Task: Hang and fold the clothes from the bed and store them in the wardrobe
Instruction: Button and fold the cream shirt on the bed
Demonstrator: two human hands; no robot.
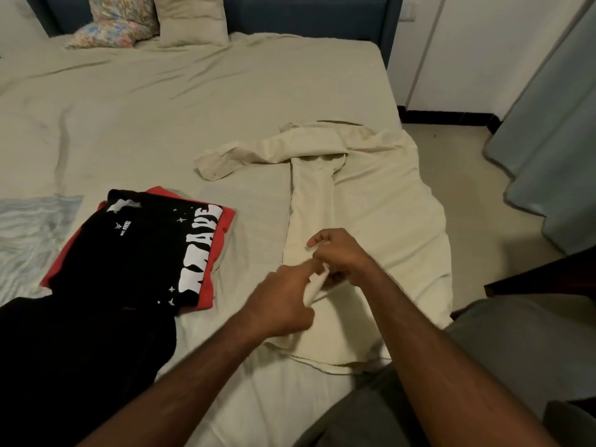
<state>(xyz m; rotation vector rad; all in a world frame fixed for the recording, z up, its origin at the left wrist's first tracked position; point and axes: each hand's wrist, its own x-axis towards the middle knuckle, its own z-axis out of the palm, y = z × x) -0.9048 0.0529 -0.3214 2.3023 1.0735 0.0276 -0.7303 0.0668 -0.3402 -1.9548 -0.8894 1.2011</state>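
While both hands work at the front opening of the cream shirt (364, 201), which lies spread near the right edge of the bed (200, 101) with one sleeve thrown out to the far left, we judge the step in hand to be closing or straightening the front before folding. Our left hand (283, 296) pinches a strip of the cloth between thumb and fingers, and our right hand (338, 256) curls round the same edge just beside it, the two hands nearly touching; whether a button sits between them we cannot tell, as the fingers hide it. To do this well, we would keep the two front edges lined up and flat, work along the opening from the near end toward the collar, and smooth the body as we go so no crease gets folded in. The far sleeve will need drawing in straight afterwards. To the left, a black T-shirt (151, 250) rests folded on a red one (222, 227), well apart from the shirt, so we have room to work.
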